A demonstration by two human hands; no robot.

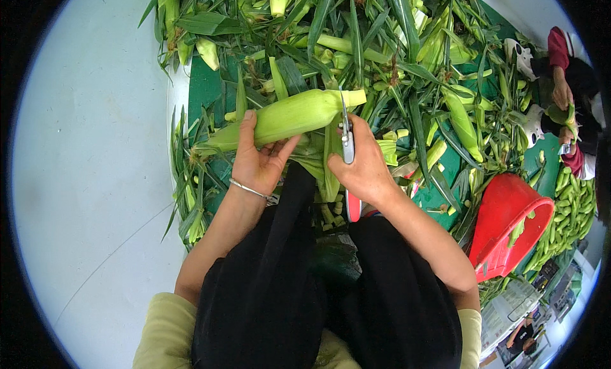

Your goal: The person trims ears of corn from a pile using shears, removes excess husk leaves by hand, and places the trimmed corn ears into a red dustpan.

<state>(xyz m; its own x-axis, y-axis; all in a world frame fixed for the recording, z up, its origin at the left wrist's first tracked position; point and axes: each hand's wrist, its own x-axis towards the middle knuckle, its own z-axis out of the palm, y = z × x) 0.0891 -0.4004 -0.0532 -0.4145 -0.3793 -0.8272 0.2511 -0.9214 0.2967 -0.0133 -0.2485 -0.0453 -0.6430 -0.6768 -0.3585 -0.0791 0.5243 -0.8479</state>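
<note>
My left hand (260, 161) supports an ear of corn (296, 116) in its green husk, with the thumb on top and the fingers beneath. The ear lies nearly level, its pale cut stalk end to the right and its husk tip to the left. Gripped in my right hand (367, 171) is a pair of pruning shears (348, 147). Their upper blade stands at the base of the stalk, against or just in front of the ear; the lower blade is hard to make out. Loose husk (330, 173) hangs between my two hands.
Corn leaves and husks (353, 49) cover much of the green floor (205, 87) ahead. A red plastic basket (501, 225) lies tipped at right, by a pile of husked ears (568, 211). Another person's hand (563, 92) holds husk at far right. A white wall (95, 130) borders the left.
</note>
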